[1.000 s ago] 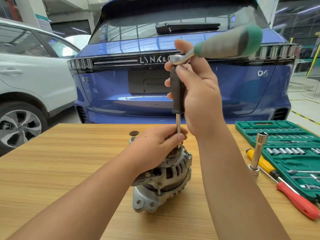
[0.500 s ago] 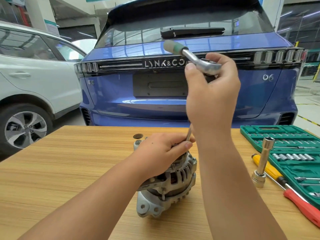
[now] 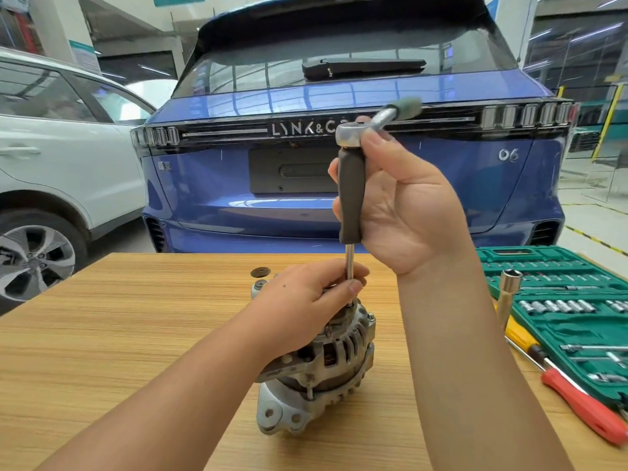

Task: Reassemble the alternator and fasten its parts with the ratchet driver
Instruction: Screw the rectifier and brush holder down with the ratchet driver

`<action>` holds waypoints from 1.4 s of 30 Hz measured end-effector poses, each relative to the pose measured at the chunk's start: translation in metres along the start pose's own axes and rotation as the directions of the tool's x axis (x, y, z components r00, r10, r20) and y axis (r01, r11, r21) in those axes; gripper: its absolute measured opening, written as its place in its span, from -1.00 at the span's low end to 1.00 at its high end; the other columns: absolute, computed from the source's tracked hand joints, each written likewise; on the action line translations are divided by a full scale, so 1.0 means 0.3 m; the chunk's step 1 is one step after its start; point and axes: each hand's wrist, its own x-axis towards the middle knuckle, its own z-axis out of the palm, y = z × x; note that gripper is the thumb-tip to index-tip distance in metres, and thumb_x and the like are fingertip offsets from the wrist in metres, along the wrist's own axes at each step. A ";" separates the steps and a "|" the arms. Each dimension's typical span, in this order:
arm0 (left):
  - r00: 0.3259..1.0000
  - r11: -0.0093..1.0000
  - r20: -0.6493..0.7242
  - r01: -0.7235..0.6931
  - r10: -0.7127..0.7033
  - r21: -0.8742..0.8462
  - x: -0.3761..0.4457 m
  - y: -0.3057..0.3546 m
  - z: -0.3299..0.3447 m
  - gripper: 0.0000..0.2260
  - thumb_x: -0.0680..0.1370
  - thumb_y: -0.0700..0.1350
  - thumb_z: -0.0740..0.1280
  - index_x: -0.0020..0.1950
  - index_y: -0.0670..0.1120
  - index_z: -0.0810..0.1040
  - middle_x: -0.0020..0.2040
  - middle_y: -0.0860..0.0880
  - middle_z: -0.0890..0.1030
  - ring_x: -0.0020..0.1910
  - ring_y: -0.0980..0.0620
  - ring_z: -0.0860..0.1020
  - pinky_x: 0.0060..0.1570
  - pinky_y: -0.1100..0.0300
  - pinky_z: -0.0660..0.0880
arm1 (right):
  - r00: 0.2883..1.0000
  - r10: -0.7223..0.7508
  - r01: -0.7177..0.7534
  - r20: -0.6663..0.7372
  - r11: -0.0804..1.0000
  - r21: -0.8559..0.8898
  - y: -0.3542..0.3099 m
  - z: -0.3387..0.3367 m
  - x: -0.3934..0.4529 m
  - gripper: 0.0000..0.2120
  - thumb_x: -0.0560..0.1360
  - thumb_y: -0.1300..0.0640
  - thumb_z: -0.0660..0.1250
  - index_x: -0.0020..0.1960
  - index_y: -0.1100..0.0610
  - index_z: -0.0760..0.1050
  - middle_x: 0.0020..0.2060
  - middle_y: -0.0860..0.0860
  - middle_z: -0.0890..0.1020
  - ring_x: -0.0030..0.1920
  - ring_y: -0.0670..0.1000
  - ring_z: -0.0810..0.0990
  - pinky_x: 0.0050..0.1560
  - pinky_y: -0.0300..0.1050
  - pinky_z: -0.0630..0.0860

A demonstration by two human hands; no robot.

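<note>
Blue car (image 3: 356, 185): fills the bkgd, rear end facing the camera, just beyond the far edge of the surface.
White car (image 3: 61, 158): left of the blue one, partly cut off by the frame edge.
Surface (image 3: 119, 334): wood-grain top, carries all the work items.
Socket set case (image 3: 560, 321): green, open, at the right edge; sockets and bits in their slots.
Alternator (image 3: 326, 365): stands at centre of the surface, finned housing tilted slightly, mounting lug toward the camera.
Right hand (image 3: 404, 212): raised above the alternator; its grip is closed round the dark handle, thumb pressed up by the ratchet head.
Left hand (image 3: 306, 300): on top of the alternator; thumb and fingers pinch the lower shaft near its tip.
Ratchet driver (image 3: 351, 195): upright; dark handle, thin steel shaft running down to the alternator top; ratchet head on top with green-grey handle pointing up-right, blurred.
Red screwdriver (image 3: 584, 409): lies in front of the case, right side.
Yellow screwdriver (image 3: 518, 334): beside the red one, partly under the case edge.
Deep socket (image 3: 509, 294): upright, just left of the case.
Small dark disc (image 3: 260, 272): on the surface behind the alternator; can't tell what it is.
</note>
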 end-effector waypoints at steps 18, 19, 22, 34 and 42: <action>1.000 0.999 0.006 0.015 -0.015 0.030 0.006 0.002 0.000 -0.79 0.69 0.13 0.22 0.27 0.31 0.56 0.08 0.39 0.63 0.11 0.44 0.52 0.16 0.30 0.47 | 0.982 -0.191 0.189 0.014 0.954 -0.234 0.030 0.002 0.003 -0.75 0.55 -0.04 0.23 0.18 -0.01 0.53 -0.18 -0.02 0.59 -0.23 -0.03 0.50 -0.22 -0.13 0.41; 1.000 0.999 0.009 0.010 -0.010 0.040 0.005 0.001 0.001 -0.81 0.68 0.14 0.21 0.24 0.32 0.56 0.03 0.40 0.62 0.07 0.44 0.52 0.09 0.29 0.46 | 0.976 -0.214 0.195 -0.039 0.940 -0.280 0.030 0.009 0.002 -0.73 0.53 -0.05 0.29 0.18 0.01 0.49 -0.22 -0.06 0.58 -0.24 -0.03 0.49 -0.25 -0.15 0.41; 1.000 0.999 0.022 -0.009 0.007 0.054 0.000 0.003 0.003 -0.84 0.69 0.14 0.20 0.13 0.36 0.56 -0.21 0.42 0.57 -0.18 0.42 0.50 -0.19 0.31 0.36 | 0.859 -0.489 0.293 -0.153 0.714 -0.636 0.055 0.029 0.001 -0.63 0.49 -0.01 0.47 0.20 0.06 0.43 -0.28 -0.17 0.55 -0.28 -0.15 0.50 -0.24 -0.26 0.42; 1.000 1.000 0.003 0.014 -0.014 0.019 0.000 -0.007 0.002 -0.79 0.67 0.15 0.23 0.29 0.35 0.53 0.13 0.40 0.62 0.17 0.41 0.51 0.27 0.20 0.48 | 0.995 0.013 -0.017 -0.095 0.999 -0.042 -0.002 0.038 -0.004 -0.79 0.43 0.03 0.37 -0.10 0.17 0.63 -0.13 0.05 0.62 -0.31 -0.08 0.50 -0.29 -0.27 0.43; 1.000 0.999 0.010 0.019 -0.019 0.030 0.006 0.000 0.000 -0.76 0.69 0.16 0.19 0.31 0.31 0.55 0.03 0.46 0.61 0.05 0.49 0.51 0.09 0.29 0.47 | 0.857 -0.502 0.378 -0.117 0.766 -0.521 0.053 0.022 0.003 -0.78 0.59 0.33 0.33 0.02 0.01 0.48 -0.15 0.02 0.59 -0.15 0.10 0.59 -0.17 -0.06 0.53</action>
